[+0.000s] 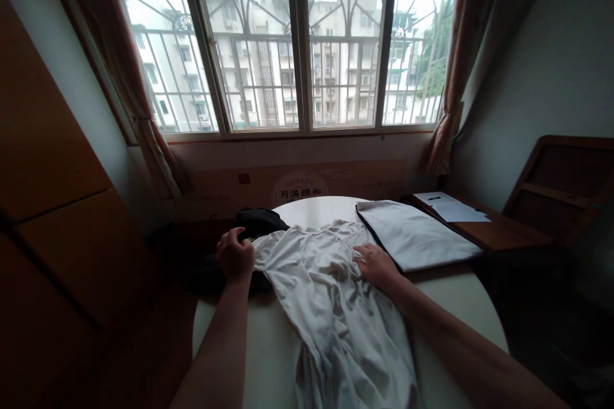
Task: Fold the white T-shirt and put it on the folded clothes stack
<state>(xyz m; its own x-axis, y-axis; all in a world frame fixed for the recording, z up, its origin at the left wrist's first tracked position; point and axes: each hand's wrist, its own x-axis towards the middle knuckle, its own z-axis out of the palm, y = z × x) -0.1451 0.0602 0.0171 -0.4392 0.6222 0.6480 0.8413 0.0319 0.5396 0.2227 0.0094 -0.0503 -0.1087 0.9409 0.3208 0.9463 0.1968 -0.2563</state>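
Observation:
A crumpled white shirt point(330, 294) lies lengthwise on the round white table point(268, 345), its neckline at the far end and its lower part running out of view towards me. My left hand point(236, 255) is beside the sleeve on the left, with finger and thumb curved and a gap between them. On the right, my right hand point(377, 264) rests at the shirt's upper side, pinching a fold of the cloth between thumb and fingers. A black bag or cloth point(261, 220) lies behind and under my left hand.
A flat white piece with black edging point(417, 236) lies at the table's right, partly over its rim. Papers point(451, 208) and a pen sit on a brown wooden surface point(508, 230) beside a wooden chair back point(566, 172). A printed cardboard box point(355, 182) stands below the window.

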